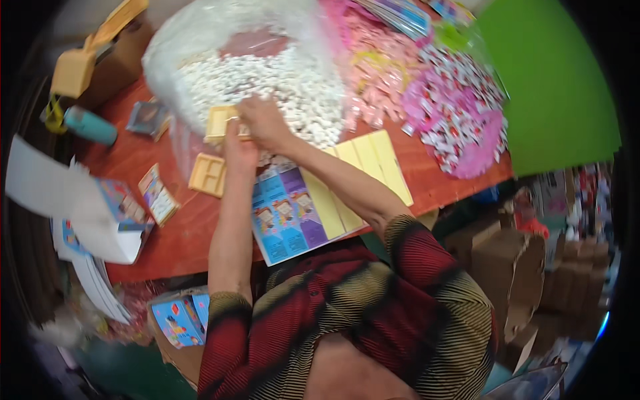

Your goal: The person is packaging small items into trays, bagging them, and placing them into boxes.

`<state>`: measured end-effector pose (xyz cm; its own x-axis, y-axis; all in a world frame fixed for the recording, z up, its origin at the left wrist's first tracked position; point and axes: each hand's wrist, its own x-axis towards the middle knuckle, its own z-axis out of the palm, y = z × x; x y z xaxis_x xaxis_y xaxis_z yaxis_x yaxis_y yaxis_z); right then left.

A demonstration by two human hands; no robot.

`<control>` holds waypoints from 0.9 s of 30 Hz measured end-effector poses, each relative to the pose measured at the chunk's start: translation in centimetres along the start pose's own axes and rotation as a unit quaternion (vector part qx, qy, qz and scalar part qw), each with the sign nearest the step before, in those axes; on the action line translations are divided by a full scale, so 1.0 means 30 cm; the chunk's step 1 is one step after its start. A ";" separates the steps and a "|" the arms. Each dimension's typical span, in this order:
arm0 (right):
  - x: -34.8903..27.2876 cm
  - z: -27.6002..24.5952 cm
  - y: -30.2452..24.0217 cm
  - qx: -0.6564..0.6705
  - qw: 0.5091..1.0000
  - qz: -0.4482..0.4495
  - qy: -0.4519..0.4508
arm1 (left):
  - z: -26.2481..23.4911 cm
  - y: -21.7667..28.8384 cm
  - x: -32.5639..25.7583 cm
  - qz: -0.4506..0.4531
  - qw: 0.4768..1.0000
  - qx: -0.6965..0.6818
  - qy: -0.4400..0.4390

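A small pale-yellow plastic tray with compartments (217, 124) is in my left hand (241, 151), which grips its near right edge. My right hand (265, 121) bends over the tray's right end, fingers drawn together; whatever they hold is hidden and blurred. Both hands are at the near edge of a large heap of small white pieces (293, 83) in a clear plastic bag (163, 50). Another yellow compartment tray (207, 175) lies left of my left wrist. Under my right forearm, printed blue and purple card sheets (283, 217) lie beside plain yellow panels (373, 157).
Pink packets (377, 77) and red-and-white wrapped pieces on pink plastic (460, 113) cover the table's right side. At left are a teal bottle (91, 125), a small printed card pack (159, 195) and loose white sheets (67, 200). Cardboard boxes (510, 273) stand at the lower right.
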<state>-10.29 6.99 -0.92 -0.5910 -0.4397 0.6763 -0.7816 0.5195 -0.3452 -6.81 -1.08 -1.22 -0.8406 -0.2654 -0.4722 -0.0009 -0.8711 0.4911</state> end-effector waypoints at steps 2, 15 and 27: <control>0.007 -0.015 -0.026 0.003 0.997 0.022 0.068 | -0.038 0.006 0.023 -0.008 0.999 0.003 -0.033; -0.482 -0.545 0.127 -0.236 0.908 0.343 -0.043 | -0.062 -0.154 -0.251 -0.106 0.987 0.082 -0.089; -0.490 -0.604 0.404 -0.383 0.833 0.400 0.016 | -0.119 -0.148 -0.210 -0.112 0.981 0.091 -0.129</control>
<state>-7.48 33.03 -3.26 -0.8458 0.2850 0.4509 0.2232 0.9568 -0.1862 0.42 2.99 -3.03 -0.9177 0.0588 -0.3930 -0.2780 -0.8015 0.5294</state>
